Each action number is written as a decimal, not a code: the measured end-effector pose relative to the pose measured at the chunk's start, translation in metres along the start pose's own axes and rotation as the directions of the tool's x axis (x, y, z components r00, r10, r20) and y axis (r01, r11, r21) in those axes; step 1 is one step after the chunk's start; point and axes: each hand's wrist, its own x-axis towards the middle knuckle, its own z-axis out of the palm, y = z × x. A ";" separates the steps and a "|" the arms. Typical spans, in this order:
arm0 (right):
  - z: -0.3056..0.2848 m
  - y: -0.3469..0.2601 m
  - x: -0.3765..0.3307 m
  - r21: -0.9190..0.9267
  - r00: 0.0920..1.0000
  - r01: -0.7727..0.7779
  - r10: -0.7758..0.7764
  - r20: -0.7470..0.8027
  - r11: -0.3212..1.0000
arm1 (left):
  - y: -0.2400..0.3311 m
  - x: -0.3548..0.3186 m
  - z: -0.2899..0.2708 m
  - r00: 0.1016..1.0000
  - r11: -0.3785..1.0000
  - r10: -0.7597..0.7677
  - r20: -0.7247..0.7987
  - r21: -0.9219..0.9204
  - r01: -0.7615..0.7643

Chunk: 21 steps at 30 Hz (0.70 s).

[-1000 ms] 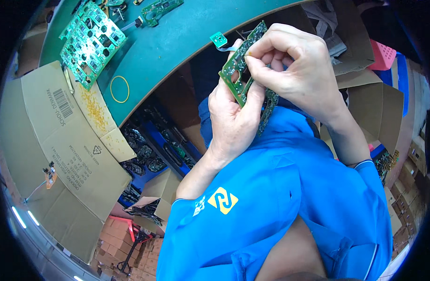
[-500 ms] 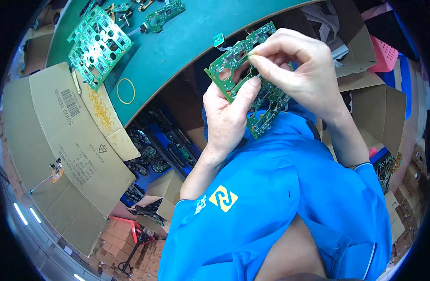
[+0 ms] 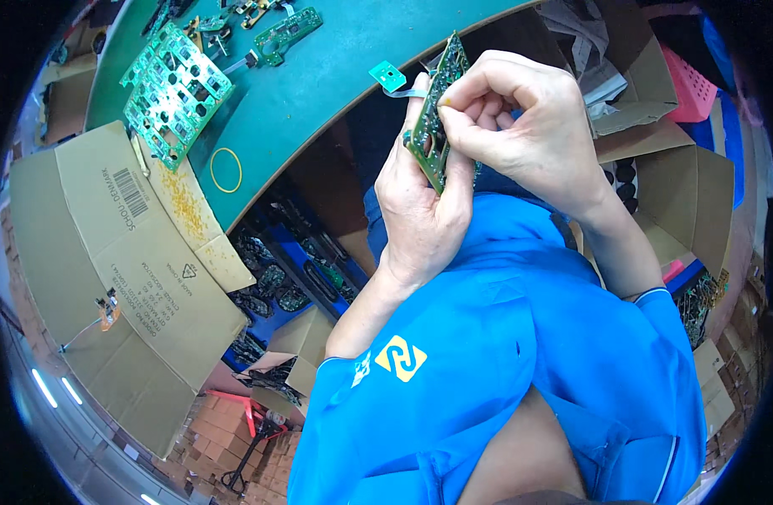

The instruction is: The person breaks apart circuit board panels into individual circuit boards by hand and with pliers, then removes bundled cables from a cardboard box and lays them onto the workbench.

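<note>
Pinching circuit board (image 3: 437, 118) between hands (image 3: 479, 160)

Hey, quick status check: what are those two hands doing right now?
Left hand grips green circuit board, held nearly edge-on. Right hand pinches its upper edge. Small green tab on ribbon dangles beside. Nothing in the way.

two hands (image 3: 424, 215) (image 3: 521, 126) grip one green circuit board (image 3: 434, 126); up-left of the grip lie one board panel (image 3: 174, 93) and one yellow rubber band (image 3: 226, 170).

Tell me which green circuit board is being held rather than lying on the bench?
The narrow circuit board seen edge-on, gripped between both hands; the large panel lies flat on the bench.
</note>
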 end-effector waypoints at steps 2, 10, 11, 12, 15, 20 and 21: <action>0.001 0.004 0.001 0.020 1.000 0.008 -0.007 -0.011 1.000 | -0.001 0.000 -0.001 1.000 1.000 -0.011 0.000 0.007 0.011; -0.001 0.011 -0.004 0.134 0.993 -0.071 0.083 -0.086 0.988 | 0.005 0.009 -0.007 0.990 0.950 -0.133 0.042 -0.278 0.140; -0.003 0.011 -0.004 0.148 0.993 -0.068 0.082 -0.087 0.987 | 0.005 0.010 -0.007 0.984 0.921 -0.171 0.039 -0.349 0.174; -0.004 0.011 -0.005 0.163 0.993 -0.066 0.081 -0.088 0.984 | 0.004 0.011 -0.007 0.977 0.885 -0.209 0.039 -0.418 0.206; -0.006 0.011 -0.006 0.190 0.992 -0.064 0.083 -0.094 0.980 | 0.003 0.011 -0.006 0.958 0.794 -0.283 0.052 -0.548 0.264; -0.001 0.012 -0.006 0.133 0.998 -0.039 0.045 -0.042 0.990 | -0.002 0.008 -0.004 0.977 0.859 -0.200 0.077 -0.466 0.213; -0.001 0.012 -0.005 0.120 0.998 -0.043 0.047 -0.036 0.992 | -0.002 0.008 -0.003 0.981 0.877 -0.181 0.065 -0.441 0.191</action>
